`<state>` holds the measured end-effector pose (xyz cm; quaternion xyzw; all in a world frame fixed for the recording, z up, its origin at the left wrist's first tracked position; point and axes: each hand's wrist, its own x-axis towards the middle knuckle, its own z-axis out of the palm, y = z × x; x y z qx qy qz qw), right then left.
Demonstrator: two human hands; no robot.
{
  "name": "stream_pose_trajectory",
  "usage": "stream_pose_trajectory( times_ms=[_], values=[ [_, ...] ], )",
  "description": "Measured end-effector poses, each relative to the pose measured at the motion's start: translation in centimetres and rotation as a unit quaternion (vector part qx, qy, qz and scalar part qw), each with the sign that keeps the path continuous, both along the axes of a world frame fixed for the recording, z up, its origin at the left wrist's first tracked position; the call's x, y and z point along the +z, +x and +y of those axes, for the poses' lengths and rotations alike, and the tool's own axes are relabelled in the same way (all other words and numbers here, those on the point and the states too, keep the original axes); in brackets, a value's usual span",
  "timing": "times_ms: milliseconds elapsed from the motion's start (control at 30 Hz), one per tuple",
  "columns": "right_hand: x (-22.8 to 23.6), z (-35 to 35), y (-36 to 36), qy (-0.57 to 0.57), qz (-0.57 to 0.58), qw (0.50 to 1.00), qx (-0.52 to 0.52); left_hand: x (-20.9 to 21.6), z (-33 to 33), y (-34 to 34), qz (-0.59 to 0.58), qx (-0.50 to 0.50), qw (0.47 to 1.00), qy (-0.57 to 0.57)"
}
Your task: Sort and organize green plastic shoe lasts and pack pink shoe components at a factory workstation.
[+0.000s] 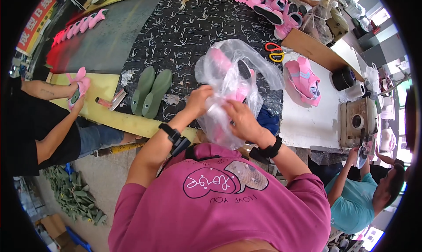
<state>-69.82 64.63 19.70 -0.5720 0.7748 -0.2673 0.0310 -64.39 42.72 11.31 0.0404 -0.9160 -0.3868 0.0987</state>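
A clear plastic bag [266,72] lies bunched in front of me, with pink shoe parts [218,61] showing through it. My left hand [200,100] is closed on the bag's gathered near side. Close by, my right hand [244,120] pinches the same plastic with bent fingers. Both hands are slightly blurred, and the bag partly hides what it holds. To the left of the bag lies a pair of green shoe lasts [151,91] on the black patterned table cover [149,45].
Scissors [275,52] with red and yellow handles lie right of the bag. A pink shoe upper [303,80] rests on the white sewing table [307,120]; more pink shoes [281,12] are piled behind. Left, a co-worker's hands [78,91] hold a pink upper beside a conveyor belt [110,41].
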Motion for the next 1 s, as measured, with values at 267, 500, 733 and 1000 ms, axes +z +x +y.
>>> stream_pose_trajectory(
  times_ms=[267,500,733,1000],
  values=[
    [-1.4,0.5,1.1,-0.023,-0.169,0.985,-0.035,5.6,-6.4,5.4,0.080,0.272,0.927,0.245],
    [-2.2,-2.9,-1.6,0.064,0.094,0.992,-0.057,8.2,1.6,-0.1,0.099,-0.093,0.953,-0.269],
    [-1.7,3.7,-1.9,0.186,-0.019,0.971,-0.145,4.5,-2.9,4.9,-0.078,-0.037,0.941,-0.326],
    [-1.1,-0.4,-1.7,0.073,-0.090,0.993,-0.025,5.2,0.5,4.8,0.112,-0.058,0.934,-0.334]
  ],
)
